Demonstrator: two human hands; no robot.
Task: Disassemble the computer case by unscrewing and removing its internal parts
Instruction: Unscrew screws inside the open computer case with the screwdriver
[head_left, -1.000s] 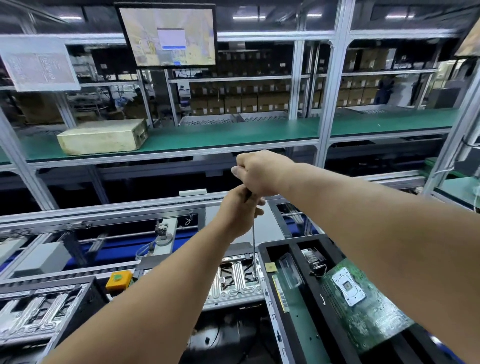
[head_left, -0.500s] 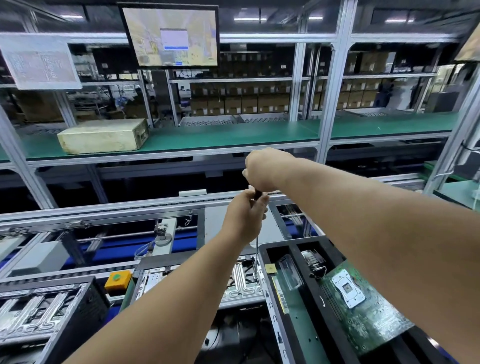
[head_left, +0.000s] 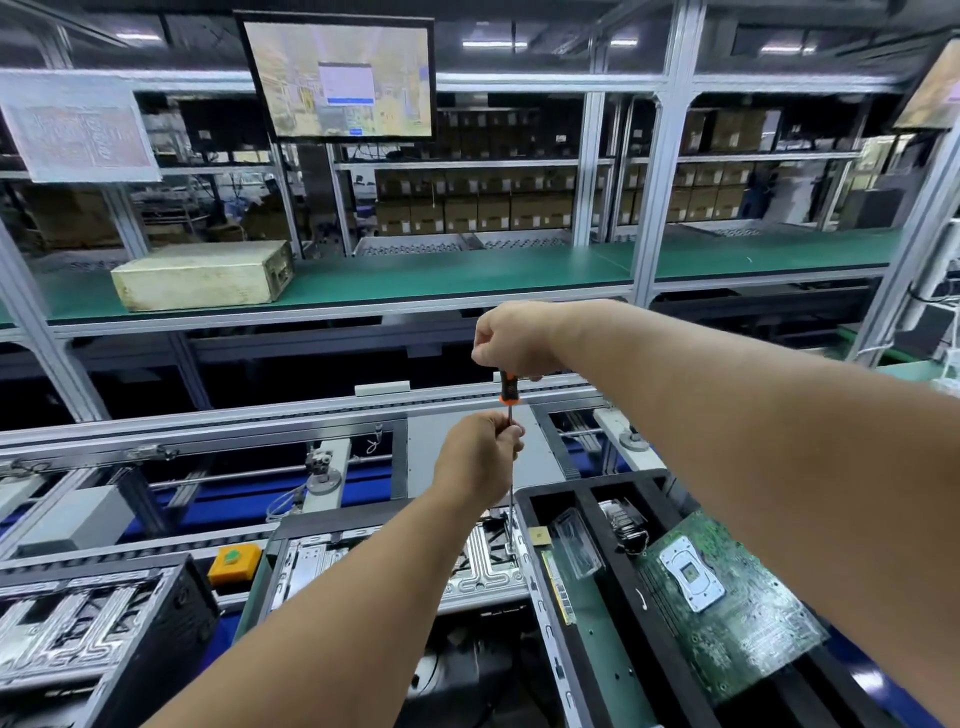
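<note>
Orange-black screwdriver (head_left: 508, 391) upright, right hand (head_left: 514, 338) gripping handle at 12 o'clock, left hand (head_left: 480, 457) pinching shaft, tip in case (head_left: 488, 564).

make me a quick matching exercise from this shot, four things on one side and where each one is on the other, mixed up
Things:
1. screwdriver
2. green circuit board
3. beige box
4. monitor

Places:
A. on the green shelf, at the left
B. hung high on the frame
C. held upright, right hand on the handle, left hand on the shaft
D. lying in the black tray at the right

Pairs: 1-C, 2-D, 3-A, 4-B
</note>
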